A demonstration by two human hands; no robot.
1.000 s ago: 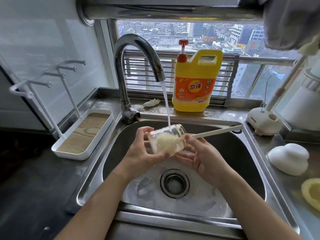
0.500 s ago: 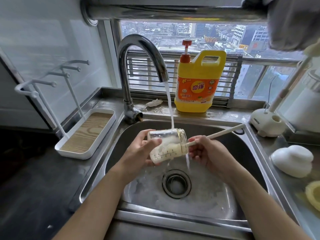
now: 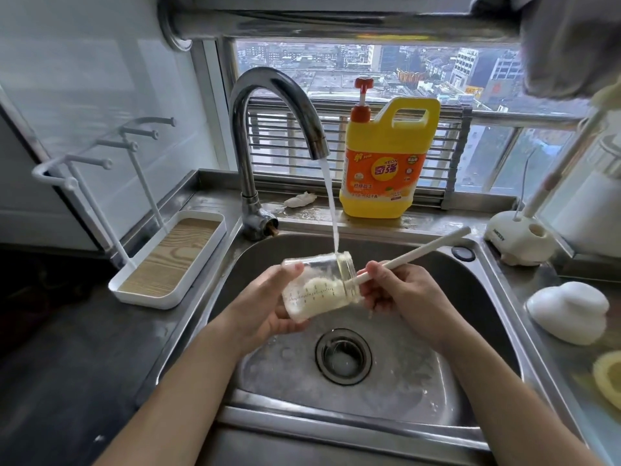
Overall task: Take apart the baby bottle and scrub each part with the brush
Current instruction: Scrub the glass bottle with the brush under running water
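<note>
- Two bare hands work over the steel sink [image 3: 477, 297], just above its drain [image 3: 343, 356].
- Left hand [image 3: 265, 311] curls round the base end of the glass baby bottle [image 3: 304, 269], which lies on its side with its mouth toward the right hand.
- Right hand [image 3: 400, 294] pinches the white handle of the bottle brush [image 3: 413, 253]; its foamy head sits inside the bottle.
- Water [image 3: 331, 203] from the faucet [image 3: 268, 92] at the sink's back rim lands on the bottle's neck.
- Left of the sink stands a white drying rack [image 3: 171, 260]; right of it lies a white dome-shaped cap [image 3: 568, 311].
- Behind the sink, on the ledge, stands a yellow detergent jug [image 3: 386, 163].
</note>
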